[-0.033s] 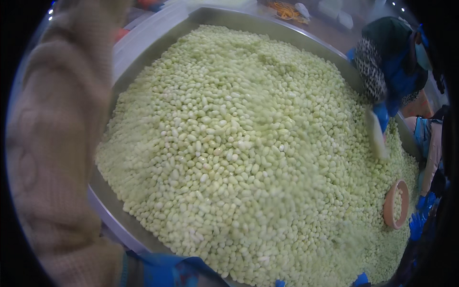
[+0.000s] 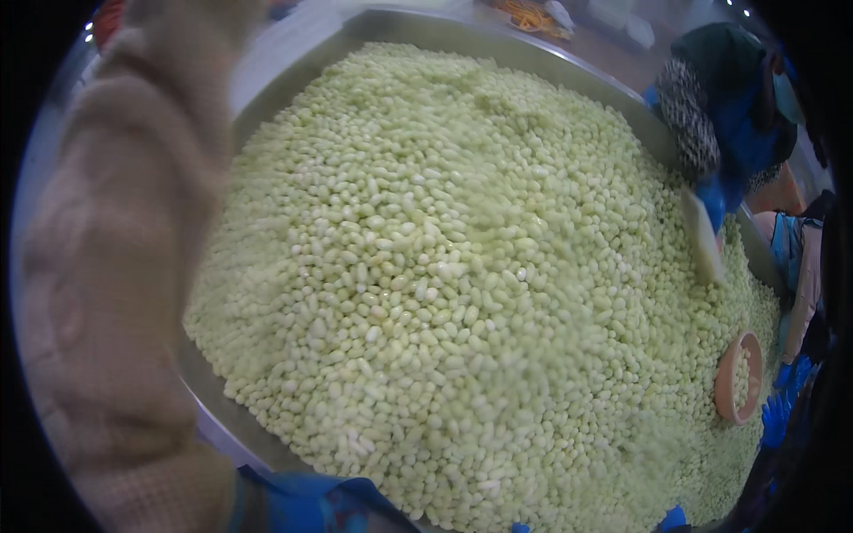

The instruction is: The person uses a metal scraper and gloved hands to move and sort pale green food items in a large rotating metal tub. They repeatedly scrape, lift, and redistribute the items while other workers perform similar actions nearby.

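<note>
Beans (image 2: 462,311), pale green and glossy, are filling a bin (image 2: 444,31), heaping up toward its middle and spreading out to its right end. Its bare metal wall is showing along the far edge and down at the near left corner. A beige sleeve (image 2: 124,266) is looming over the left edge, close to the camera, and blue cloth (image 2: 311,502) is lying at its lower end, over the near edge. Left hand and right hand are both falling outside the view, so I cannot tell how far open either is or whether it is holding anything.

Near the right edge, an orange bowl (image 2: 726,384) is sitting tilted on the heap, with some beans inside. Just beside it, a co-worker's blue glove (image 2: 776,419) is showing, its grip too dark to tell. Toward the far right corner, another co-worker (image 2: 742,124) is leaning in over the edge, a gloved hand (image 2: 710,197) meeting the upper end of a pale flat thing (image 2: 704,242) that is slanting down to the beans. Beyond the far edge, orange strands (image 2: 533,18) are lying in a tangle.
</note>
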Action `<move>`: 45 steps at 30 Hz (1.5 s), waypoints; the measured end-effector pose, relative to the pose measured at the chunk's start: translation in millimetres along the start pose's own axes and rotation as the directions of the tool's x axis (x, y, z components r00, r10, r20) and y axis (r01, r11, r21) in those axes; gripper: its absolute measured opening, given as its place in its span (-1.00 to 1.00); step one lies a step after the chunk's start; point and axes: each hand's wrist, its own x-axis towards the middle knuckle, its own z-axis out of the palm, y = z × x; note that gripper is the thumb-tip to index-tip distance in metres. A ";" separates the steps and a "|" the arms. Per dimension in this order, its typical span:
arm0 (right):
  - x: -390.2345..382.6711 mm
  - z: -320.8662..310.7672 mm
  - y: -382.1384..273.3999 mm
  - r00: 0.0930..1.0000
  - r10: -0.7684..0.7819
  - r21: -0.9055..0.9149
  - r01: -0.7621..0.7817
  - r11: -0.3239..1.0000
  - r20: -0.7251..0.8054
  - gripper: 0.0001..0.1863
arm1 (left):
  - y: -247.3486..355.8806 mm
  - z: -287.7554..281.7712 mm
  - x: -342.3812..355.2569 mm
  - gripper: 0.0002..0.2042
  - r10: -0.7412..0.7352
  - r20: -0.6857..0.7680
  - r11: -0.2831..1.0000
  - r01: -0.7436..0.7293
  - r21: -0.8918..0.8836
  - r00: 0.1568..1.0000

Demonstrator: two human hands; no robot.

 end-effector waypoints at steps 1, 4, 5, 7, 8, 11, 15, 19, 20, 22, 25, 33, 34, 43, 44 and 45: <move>2.3 -1.5 -1.4 1.000 -0.001 0.006 0.001 1.000 -0.007 -0.57 | -35.0 23.6 -7.2 -0.73 -0.058 0.023 0.998 0.057 0.026 0.998; 8.7 -7.7 -0.4 0.999 -0.027 0.011 0.027 1.000 -0.019 -0.57 | -170.7 99.9 -33.2 -0.73 -0.453 0.123 0.887 0.433 0.163 0.883; 10.1 -5.4 0.4 0.999 -0.034 0.016 0.034 0.999 -0.028 -0.57 | -201.0 123.4 -39.7 -0.72 -0.594 0.179 0.798 0.548 0.249 0.784; 2.3 -4.4 -6.9 0.998 -0.004 0.008 0.004 1.000 -0.057 -0.58 | -235.5 182.6 -92.3 -0.76 -0.575 0.236 0.817 0.565 0.113 0.784; 2.3 -3.5 -6.9 0.997 -0.012 0.020 0.014 1.000 -0.070 -0.58 | -236.1 191.8 -132.0 -0.79 -0.458 0.202 0.877 0.477 -0.055 0.866; 8.8 -7.4 -8.9 0.991 -0.065 0.067 0.073 0.995 -0.117 -0.58 | -217.6 168.4 -156.5 -0.84 -0.595 0.255 0.771 0.631 -0.087 0.762; 6.5 -9.4 -23.5 0.966 -0.078 0.155 0.119 0.981 -0.247 -0.59 | -158.5 153.9 -177.6 -0.83 -0.644 0.190 0.738 0.667 -0.103 0.741; 7.7 -12.4 -24.9 0.959 -0.146 0.106 0.176 0.979 -0.245 -0.60 | -121.8 74.2 -161.6 -0.86 -0.634 0.182 0.726 0.659 -0.195 0.752; 9.8 -11.7 -23.7 0.960 -0.164 0.080 0.187 0.979 -0.229 -0.60 | -123.6 53.4 -153.7 -0.87 -0.601 0.181 0.741 0.627 -0.239 0.779; 11.0 -8.3 -19.9 0.971 -0.152 0.072 0.168 0.983 -0.183 -0.60 | -73.9 21.7 -121.6 -0.83 -0.463 0.111 0.831 0.474 -0.290 0.879; 0.1 -3.2 -16.6 0.984 -0.083 0.113 0.102 0.988 -0.158 -0.61 | 0.4 -0.6 -76.0 -0.70 -0.281 0.040 0.910 0.279 -0.308 0.959; 4.6 -16.4 -19.8 0.985 -0.139 0.035 0.143 0.989 -0.098 -0.61 | -69.6 0.2 -70.3 -0.71 -0.294 0.069 0.934 0.302 -0.190 0.953; -3.1 -11.3 -5.6 0.993 -0.114 0.018 0.114 0.993 -0.034 -0.61 | -142.8 20.2 -119.1 -0.72 -0.353 0.026 0.921 0.352 -0.167 0.935; 0.0 -13.7 -26.2 0.981 -0.097 0.061 0.108 0.992 -0.167 -0.60 | -200.9 94.9 -192.3 -0.84 -0.717 0.078 0.677 0.718 -0.161 0.693; 0.4 -10.4 -24.7 0.980 -0.089 0.072 0.104 0.992 -0.180 -0.60 | -184.1 83.8 -195.3 -0.85 -0.733 0.032 0.664 0.725 -0.185 0.679; -0.2 -7.9 -25.9 0.979 -0.076 0.082 0.093 0.992 -0.187 -0.60 | -162.7 75.3 -189.7 -0.83 -0.821 0.026 0.556 0.810 -0.187 0.570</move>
